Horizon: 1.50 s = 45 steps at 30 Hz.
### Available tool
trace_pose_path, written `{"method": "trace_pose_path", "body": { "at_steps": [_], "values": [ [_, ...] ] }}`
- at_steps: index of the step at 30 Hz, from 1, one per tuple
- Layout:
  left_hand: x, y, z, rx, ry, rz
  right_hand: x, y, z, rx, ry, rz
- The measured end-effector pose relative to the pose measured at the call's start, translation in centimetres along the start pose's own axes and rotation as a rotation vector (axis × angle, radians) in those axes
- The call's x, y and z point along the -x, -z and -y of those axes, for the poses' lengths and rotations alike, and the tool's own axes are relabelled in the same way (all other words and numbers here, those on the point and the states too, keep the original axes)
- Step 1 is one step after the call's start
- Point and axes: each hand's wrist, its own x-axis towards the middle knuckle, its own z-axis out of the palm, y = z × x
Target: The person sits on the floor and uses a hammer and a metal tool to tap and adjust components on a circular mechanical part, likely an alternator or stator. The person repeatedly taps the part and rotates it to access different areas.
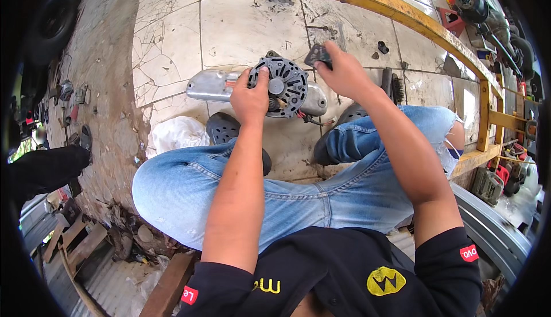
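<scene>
My left hand [251,99] is closed on the rim of a grey alternator [293,80], its thumb lying over the slotted end face. The alternator's round hub is turned up, and a few wires [313,120] stick out at its lower right. Beneath it lies a long silvery metal cover [208,85] with rounded ends, partly hidden. Up and to the right, my right hand [346,76] pinches a small dark flat piece [318,56], apart from the alternator. The kind of that piece cannot be made out.
A yellow metal frame [396,11] crosses the tiled floor [169,41]. A black-bristled brush [397,89] and small dark bits lie right. A white plastic bag [179,135] sits by my left shoe. Machine parts [472,4] stand far right; another person's leg [49,170] shows left.
</scene>
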Motion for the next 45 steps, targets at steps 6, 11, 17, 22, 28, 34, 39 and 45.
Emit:
{"method": "trace_pose_path", "body": {
  "at_steps": [6, 11, 17, 22, 28, 34, 39, 45],
  "values": [
    [0.2, 0.0, 0.5, -0.017, -0.049, -0.039, -0.3, -0.2, -1.1, 0.029, 0.013, -0.069],
    [-0.2, 0.5, 1.1, -0.050, -0.004, 0.047, 0.0, 1.0, 0.1, -0.212, -0.179, 0.222],
    [-1.0, 0.2, 1.1, -0.200, -0.089, 0.109, 1.1, -1.9, -0.5, -0.431, -0.161, 0.116],
    [-0.4, -0.6, 1.6, -0.192, -0.039, 0.070, 0.9, -3.3, -0.9, -0.437, -0.215, 0.121],
    [0.2, -0.6, -0.2, -0.224, 0.004, 0.073, 1.0, -4.6, -1.6, -0.373, -0.184, 0.083],
    [0.2, -0.9, 0.5, -0.236, -0.034, 0.022, 0.9, -4.3, -0.9, -0.356, -0.189, 0.083],
    [0.3, -0.7, -0.2, -0.234, 0.026, 0.055, 1.1, -4.6, -0.9, -0.368, -0.197, 0.070],
    [0.2, -0.6, -0.2, -0.258, 0.056, 0.057, 0.9, -4.4, -0.7, -0.382, -0.213, 0.090]
  ]
}}
